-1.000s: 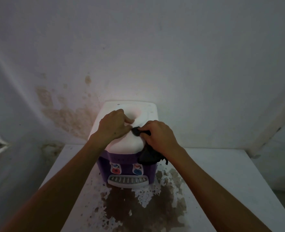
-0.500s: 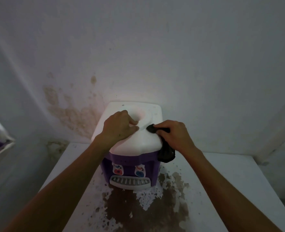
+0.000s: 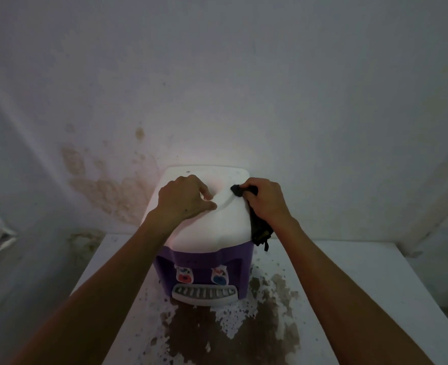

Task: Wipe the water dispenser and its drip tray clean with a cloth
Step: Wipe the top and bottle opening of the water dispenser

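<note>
In the dim light I see the purple water dispenser with a white plastic top [image 3: 212,227] against the stained wall, my left hand [image 3: 183,198] curled on its recess, fingertips hidden, my right hand [image 3: 266,204] gripping the dark cloth [image 3: 259,230] at its right edge, grey slotted drip tray [image 3: 204,293] below.

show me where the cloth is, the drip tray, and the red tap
dark cloth [image 3: 259,229], head view, on the part hanging below the right hand.
drip tray [image 3: 204,294], head view, on its slotted grille.
red tap [image 3: 184,278], head view, on its round red face.
</note>
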Demonstrator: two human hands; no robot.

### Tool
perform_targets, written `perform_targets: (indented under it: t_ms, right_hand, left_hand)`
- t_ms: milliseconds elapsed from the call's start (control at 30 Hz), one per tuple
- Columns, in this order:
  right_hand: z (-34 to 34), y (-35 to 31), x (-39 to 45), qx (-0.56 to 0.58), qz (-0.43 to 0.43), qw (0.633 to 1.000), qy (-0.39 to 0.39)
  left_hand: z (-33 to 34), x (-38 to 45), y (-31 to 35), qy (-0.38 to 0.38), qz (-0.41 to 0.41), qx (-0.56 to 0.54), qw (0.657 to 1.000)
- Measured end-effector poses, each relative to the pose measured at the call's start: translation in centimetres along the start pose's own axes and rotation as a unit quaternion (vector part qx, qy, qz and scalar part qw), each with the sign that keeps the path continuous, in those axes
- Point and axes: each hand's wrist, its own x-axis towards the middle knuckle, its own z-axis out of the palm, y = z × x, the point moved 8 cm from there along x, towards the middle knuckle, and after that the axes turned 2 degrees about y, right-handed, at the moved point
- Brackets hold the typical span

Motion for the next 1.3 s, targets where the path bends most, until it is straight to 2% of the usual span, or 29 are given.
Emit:
perform_targets:
  t_ms: [200, 333, 533, 733, 833, 933, 1067, 1167, 1300]
  right_hand:
    - [-0.4, -2.3, -4.5, -0.035, -0.086, 0.994, -0.061]
    - [-0.4, -2.8, -5.8, -0.037, -0.112, 0.989, -0.093]
    - [0.7, -4.4, -4.2, -0.097, -0.144, 0.984, -0.035]
    - [0.6, -3.1, -0.7, -0.112, -0.080, 0.990, 0.006]
    - [0.2, -2.3, 0.2, -0.081, -0.044, 0.996, 0.018]
    - [0.2, -3.4, -0.9, -0.062, -0.088, 0.994, 0.021]
    - [0.9, -5.5, -2.9, -0.070, -0.186, 0.980, -0.031]
    - [1.2, -5.4, -2.4, -0.083, -0.184, 0.979, -0.021]
    - [0.8, -3.7, -0.3, -0.060, -0.130, 0.989, 0.026]
  left_hand:
    - [0.3, 0.0, -0.2, 0.004, -0.010, -0.010, 1.000]
    - [0.3, 0.3, -0.3, -0.010, -0.008, -0.026, 1.000]
    - [0.1, -0.1, -0.3, -0.010, 0.002, -0.028, 1.000]
    - [0.1, -0.4, -0.3, -0.010, -0.010, -0.023, 1.000]
    - [0.1, -0.3, -0.2, -0.014, -0.014, -0.021, 1.000]
    - [0.1, -0.3, -0.3, -0.013, -0.013, -0.021, 1.000]
    - [0.2, 0.1, -0.4, -0.017, -0.008, -0.020, 1.000]
    - [0.1, 0.3, -0.2, -0.022, 0.007, -0.009, 1.000]
    - [0.1, 0.3, 0.0, -0.020, 0.022, -0.005, 1.000]
